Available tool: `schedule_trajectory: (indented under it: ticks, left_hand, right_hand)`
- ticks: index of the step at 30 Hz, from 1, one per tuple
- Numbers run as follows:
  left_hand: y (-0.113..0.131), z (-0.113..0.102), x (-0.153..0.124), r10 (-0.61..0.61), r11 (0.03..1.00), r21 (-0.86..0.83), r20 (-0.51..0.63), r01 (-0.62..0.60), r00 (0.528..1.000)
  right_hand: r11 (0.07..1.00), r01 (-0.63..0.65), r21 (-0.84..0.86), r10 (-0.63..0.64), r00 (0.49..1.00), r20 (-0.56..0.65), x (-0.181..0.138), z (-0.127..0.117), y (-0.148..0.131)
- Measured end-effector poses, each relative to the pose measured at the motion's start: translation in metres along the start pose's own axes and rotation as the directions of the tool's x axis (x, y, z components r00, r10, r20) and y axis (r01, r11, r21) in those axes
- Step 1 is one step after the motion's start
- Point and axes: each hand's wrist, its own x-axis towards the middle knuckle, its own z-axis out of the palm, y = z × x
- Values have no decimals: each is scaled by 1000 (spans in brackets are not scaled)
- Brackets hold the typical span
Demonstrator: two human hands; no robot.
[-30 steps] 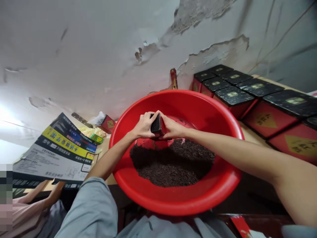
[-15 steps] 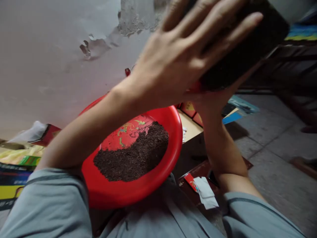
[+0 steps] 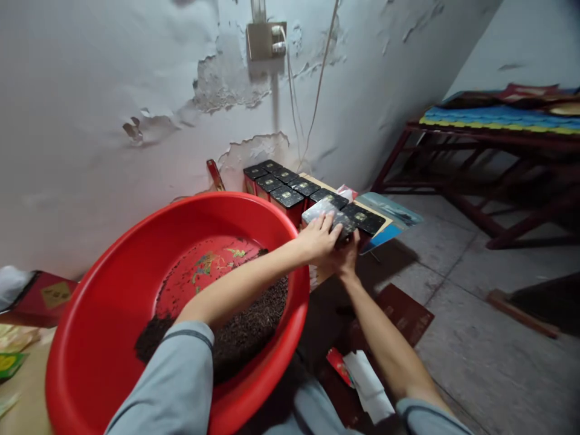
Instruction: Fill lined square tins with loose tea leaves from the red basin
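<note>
A red tin with a black lid (image 3: 317,208) is held beside a group of like tins. My left hand (image 3: 321,237) lies over its lid with the fingers bent around the edge. Below it, my right hand (image 3: 348,257) grips the tin's lower side, partly hidden by the tin. Several matching tins (image 3: 286,196) stand in rows on a board against the wall. Under my left forearm, a big red plastic basin (image 3: 113,254) holds a heap of dark, loose, tea-like leaves (image 3: 256,323).
On the left lies another red box (image 3: 49,296) with a plastic bag. White paper (image 3: 369,383) and a red packet (image 3: 339,365) are low in front. A dark wooden bench frame (image 3: 453,187) stands at the right. Cords hang from a wall socket (image 3: 267,41).
Both hands have come down from high in front of me with the tin, to beside the other tins. The view has shifted, showing more of the wall and basin.
</note>
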Motion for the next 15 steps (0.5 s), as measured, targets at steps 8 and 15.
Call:
schedule_trajectory:
  ticks: [8,15]
  left_hand:
    - [-25,19,28,-225,968,-75,170,240,960]
    - [-45,25,41,-174,975,-118,136,190,975]
  right_hand:
    - [962,-264,65,271,932,-240,30,63,5]
    - [980,-195,-48,192,980,-56,3,68,-15]
